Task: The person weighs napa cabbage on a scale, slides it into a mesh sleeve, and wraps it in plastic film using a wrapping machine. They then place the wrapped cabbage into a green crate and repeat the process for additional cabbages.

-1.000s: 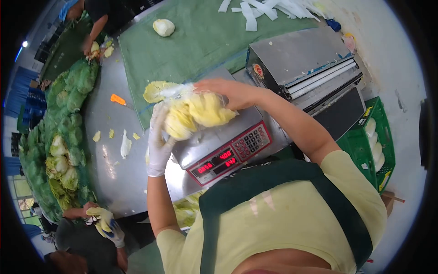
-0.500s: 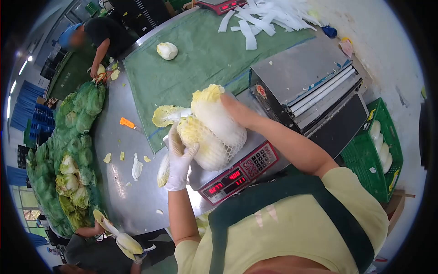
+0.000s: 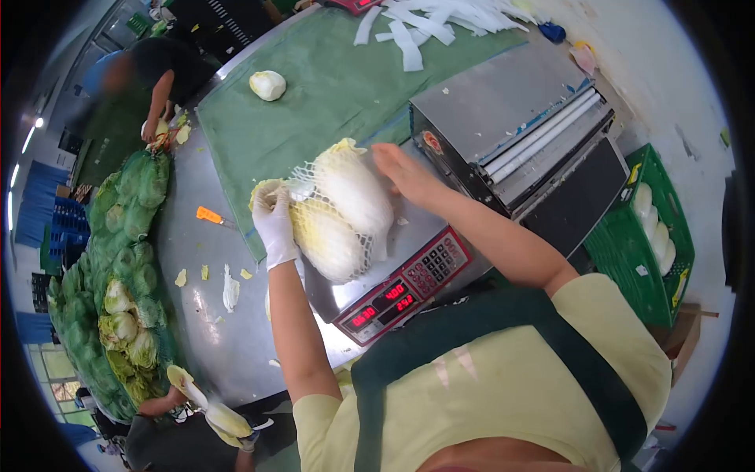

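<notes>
Two pale napa cabbages (image 3: 346, 193) lie side by side on a weighing scale (image 3: 405, 287), partly wrapped in white foam netting (image 3: 305, 182). My left hand (image 3: 273, 220), in a white glove, is at their left, fingers curled over a yellow-edged cabbage leaf (image 3: 258, 189). The netting reaches close to those fingers; whether they also grip it is hidden. My right hand (image 3: 405, 175), bare, is just right of the upper cabbage with fingers stretched out, holding nothing. Red digits glow on the scale's display.
A wrapping machine (image 3: 503, 118) stands at the right, beside a green crate (image 3: 641, 291) of cabbages. An orange-handled knife (image 3: 211, 215) and leaf scraps lie left. Netted cabbages (image 3: 118, 267) line the table's left edge. Two people handle cabbages. One cabbage (image 3: 267, 85) rests on green cloth.
My left hand has moved from the lower cabbage up and left to the leaf. My right hand has come off the upper cabbage. The scale's digits have changed.
</notes>
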`<state>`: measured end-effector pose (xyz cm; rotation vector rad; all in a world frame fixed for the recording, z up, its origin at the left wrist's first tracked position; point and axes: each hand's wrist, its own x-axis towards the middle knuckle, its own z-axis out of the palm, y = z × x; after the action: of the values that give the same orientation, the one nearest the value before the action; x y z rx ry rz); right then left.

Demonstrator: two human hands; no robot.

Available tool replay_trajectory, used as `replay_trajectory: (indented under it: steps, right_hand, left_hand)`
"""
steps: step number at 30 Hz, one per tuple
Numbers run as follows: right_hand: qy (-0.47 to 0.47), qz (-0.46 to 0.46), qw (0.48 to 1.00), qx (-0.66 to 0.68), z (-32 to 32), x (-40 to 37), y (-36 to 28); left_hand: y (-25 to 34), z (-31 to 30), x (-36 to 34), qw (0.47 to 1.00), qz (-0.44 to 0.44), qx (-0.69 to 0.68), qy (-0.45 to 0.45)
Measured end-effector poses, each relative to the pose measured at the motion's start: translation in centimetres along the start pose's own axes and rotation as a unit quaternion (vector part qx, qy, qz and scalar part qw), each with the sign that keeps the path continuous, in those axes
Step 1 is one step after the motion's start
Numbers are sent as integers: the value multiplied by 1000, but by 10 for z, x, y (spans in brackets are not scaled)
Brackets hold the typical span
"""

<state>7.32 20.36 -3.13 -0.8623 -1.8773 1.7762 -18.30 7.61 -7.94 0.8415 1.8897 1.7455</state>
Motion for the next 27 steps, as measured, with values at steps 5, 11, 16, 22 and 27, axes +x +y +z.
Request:
replay_trajectory:
  steps: [5, 11, 16, 22, 27]
  right_hand:
    - [-55, -54, 993, -87, 13, -31, 21]
    - [-10, -150, 967, -203, 24, -28, 22]
    - [17, -153, 981, -120, 26, -19, 19]
    - [25, -14, 1000, 13, 20, 20, 21]
    - [124, -85, 988, -25, 36, 41, 34]
  left_hand:
    - [42, 13, 6, 991, 32, -57, -114]
    - [91, 60, 17, 923, 155, 151, -317]
    - [80, 81, 51, 870, -108, 262, -404]
    - [78, 70, 32, 934, -82, -32, -345]
    - [70, 69, 23, 979, 118, 5, -167]
